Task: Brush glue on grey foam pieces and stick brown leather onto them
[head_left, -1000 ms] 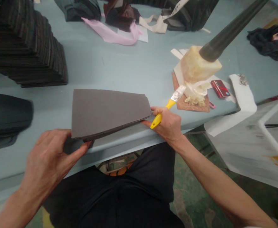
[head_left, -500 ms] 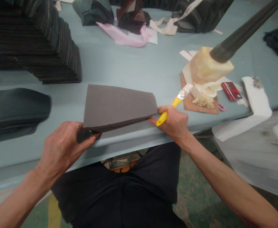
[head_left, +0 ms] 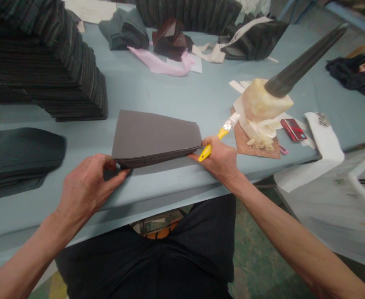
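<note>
A stack of dark grey cut pieces, wide at the left and narrow at the right, lies near the table's front edge, its layers showing along the near side. My left hand is closed, pinching the stack's near left corner between thumb and fingers. At the narrow end, my right hand is closed too, with the thumb at the stack's corner. A small yellow-handled paintbrush sits in that same hand, its whitish bristles pointing away to the upper right.
Tall dark stacks stand at the left, above more folded dark pieces. A yellowish block with a dark tapered tube stands on a brown board at the right. Nearby lies a red case. Pink cloth lies farther back.
The view has tilted up, showing more of the table's far side. Both hands keep their places at the stack's ends, and its near edge now shows more layers.
</note>
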`<act>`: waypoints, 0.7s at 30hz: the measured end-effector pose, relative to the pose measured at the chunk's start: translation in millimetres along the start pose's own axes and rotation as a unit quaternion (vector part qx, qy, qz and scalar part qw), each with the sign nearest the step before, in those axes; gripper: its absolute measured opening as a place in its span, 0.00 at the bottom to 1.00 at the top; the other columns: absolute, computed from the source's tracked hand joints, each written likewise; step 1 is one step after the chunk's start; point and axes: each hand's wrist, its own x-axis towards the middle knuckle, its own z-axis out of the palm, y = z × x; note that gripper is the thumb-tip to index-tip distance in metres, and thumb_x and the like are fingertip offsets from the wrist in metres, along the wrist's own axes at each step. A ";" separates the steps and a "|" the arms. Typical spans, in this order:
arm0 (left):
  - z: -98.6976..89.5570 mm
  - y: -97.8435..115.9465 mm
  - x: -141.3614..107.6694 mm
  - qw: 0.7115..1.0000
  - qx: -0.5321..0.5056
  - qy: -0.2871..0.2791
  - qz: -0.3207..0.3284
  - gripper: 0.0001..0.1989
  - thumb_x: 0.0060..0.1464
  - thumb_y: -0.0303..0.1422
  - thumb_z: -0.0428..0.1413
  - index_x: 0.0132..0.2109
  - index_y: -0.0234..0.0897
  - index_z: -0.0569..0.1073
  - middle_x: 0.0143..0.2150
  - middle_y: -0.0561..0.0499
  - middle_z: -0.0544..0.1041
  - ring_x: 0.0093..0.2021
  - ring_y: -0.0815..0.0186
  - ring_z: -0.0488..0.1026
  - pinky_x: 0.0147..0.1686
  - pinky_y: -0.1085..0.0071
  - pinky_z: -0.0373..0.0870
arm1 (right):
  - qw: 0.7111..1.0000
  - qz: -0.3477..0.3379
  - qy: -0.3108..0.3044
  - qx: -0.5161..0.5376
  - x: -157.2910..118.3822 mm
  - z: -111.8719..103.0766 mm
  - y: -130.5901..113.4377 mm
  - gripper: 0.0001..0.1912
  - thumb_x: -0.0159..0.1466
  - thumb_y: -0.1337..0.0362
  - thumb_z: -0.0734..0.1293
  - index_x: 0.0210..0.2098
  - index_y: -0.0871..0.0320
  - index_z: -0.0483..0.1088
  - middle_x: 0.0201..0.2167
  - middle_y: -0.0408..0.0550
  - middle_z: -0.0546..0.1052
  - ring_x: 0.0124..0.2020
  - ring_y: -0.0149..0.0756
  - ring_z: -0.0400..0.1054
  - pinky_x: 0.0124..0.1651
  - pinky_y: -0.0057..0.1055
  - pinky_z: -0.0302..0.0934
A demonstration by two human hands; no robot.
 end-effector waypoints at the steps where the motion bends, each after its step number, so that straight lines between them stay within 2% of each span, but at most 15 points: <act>1: -0.2 0.3 4.1 1.000 -0.002 -0.004 -0.007 0.20 0.63 0.56 0.52 0.42 0.44 0.68 0.39 0.48 0.78 0.40 0.55 0.75 0.41 0.62 0.63 | 1.000 0.006 -0.003 0.001 2.4 1.8 -0.2 0.38 0.74 0.29 0.58 0.42 0.60 0.73 0.27 0.51 0.80 0.28 0.37 0.74 0.30 0.32 0.48; 7: 1.0 1.3 26.3 0.999 -0.015 -0.018 -0.030 0.18 0.62 0.54 0.52 0.42 0.45 0.67 0.40 0.48 0.77 0.41 0.54 0.75 0.41 0.62 0.63 | 0.998 0.036 -0.046 0.034 18.8 11.4 0.7 0.39 0.71 0.27 0.59 0.44 0.59 0.73 0.29 0.52 0.81 0.29 0.40 0.77 0.29 0.31 0.47; 13: 6.3 0.9 43.3 0.999 -0.023 -0.005 -0.042 0.17 0.61 0.52 0.55 0.41 0.45 0.68 0.38 0.49 0.78 0.39 0.55 0.75 0.39 0.62 0.64 | 0.997 0.038 -0.035 0.048 35.2 22.0 1.9 0.34 0.74 0.32 0.60 0.44 0.59 0.73 0.28 0.53 0.81 0.27 0.41 0.77 0.28 0.31 0.47; 21: 10.3 2.5 66.3 0.997 -0.040 0.018 -0.061 0.15 0.60 0.51 0.57 0.40 0.45 0.70 0.34 0.50 0.79 0.35 0.57 0.76 0.34 0.65 0.60 | 0.996 0.047 -0.029 0.068 49.6 35.1 4.6 0.27 0.73 0.37 0.66 0.44 0.57 0.71 0.30 0.51 0.83 0.28 0.41 0.78 0.29 0.30 0.50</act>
